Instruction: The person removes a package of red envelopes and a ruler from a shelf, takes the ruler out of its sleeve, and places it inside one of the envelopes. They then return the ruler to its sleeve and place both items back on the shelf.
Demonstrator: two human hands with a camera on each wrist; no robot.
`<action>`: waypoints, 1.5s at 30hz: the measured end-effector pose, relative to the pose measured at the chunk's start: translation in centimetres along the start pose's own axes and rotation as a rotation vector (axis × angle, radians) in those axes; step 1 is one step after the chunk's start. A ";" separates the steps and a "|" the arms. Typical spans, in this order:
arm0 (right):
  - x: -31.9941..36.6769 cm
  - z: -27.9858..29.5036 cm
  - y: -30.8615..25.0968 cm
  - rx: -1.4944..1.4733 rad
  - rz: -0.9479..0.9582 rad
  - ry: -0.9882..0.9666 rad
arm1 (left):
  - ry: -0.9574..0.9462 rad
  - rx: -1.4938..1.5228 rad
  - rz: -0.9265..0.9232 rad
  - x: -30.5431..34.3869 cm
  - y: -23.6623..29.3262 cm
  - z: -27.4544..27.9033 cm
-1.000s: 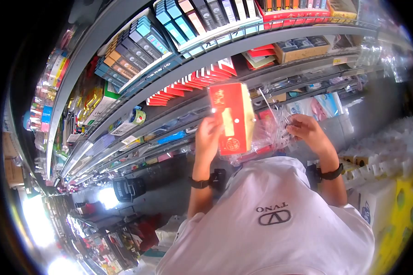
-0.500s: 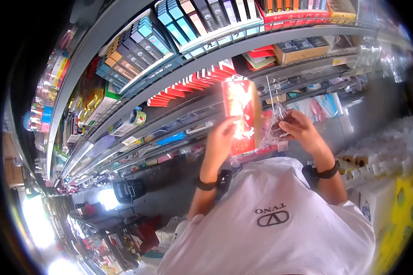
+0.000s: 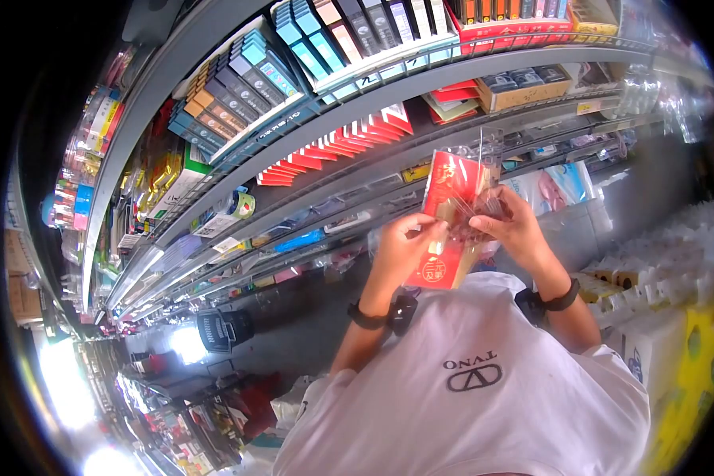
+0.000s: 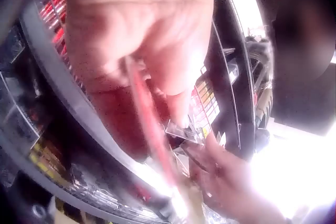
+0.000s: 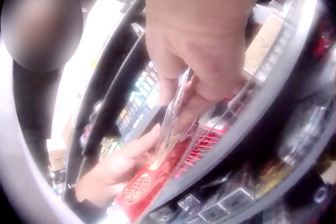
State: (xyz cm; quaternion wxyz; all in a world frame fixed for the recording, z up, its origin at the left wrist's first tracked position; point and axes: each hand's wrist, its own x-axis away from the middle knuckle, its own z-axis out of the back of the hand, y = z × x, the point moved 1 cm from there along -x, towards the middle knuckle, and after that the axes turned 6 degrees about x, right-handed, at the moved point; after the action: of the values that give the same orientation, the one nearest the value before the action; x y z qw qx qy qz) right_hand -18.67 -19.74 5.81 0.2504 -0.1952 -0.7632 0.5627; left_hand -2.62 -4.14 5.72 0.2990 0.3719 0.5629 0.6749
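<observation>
A red envelope with gold print and a gold middle panel is held up in front of the chest. My left hand pinches its left edge between thumb and fingers; the left wrist view shows the envelope edge-on in that grip. My right hand pinches a crinkled clear plastic wrapper, which overlaps the envelope's right side in the head view. Both hands' fingertips are close together over the envelope. In the right wrist view, the envelope slants below the wrapper, with the left hand beside it.
Shelves with a grey front edge curve across beyond the hands. They carry boxed goods, a row of red envelopes and a cardboard box. A dark basket stands on the floor at left; yellow packaging lies at right.
My left hand has moved right with the red envelope, tilting it and bringing it up to the plastic wrapper. My right hand has shifted slightly left, still pinching the wrapper.
</observation>
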 end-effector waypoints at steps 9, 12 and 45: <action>-0.1 1.9 -1.0 0.043 -0.001 0.181 | 0.168 0.154 0.007 0.1 -1.5 3.4; -0.1 2.2 -0.7 0.058 0.002 0.187 | 0.162 0.109 -0.008 0.2 -0.9 3.5; -0.1 -0.3 -1.0 -0.020 -0.029 0.055 | 0.033 0.049 -0.080 -0.1 -1.0 -0.9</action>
State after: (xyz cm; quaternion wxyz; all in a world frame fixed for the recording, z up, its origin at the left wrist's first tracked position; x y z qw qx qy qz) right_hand -18.42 -19.82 6.85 0.2776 -0.2022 -0.7644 0.5457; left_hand -3.36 -4.53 4.67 0.3070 0.3451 0.5985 0.6545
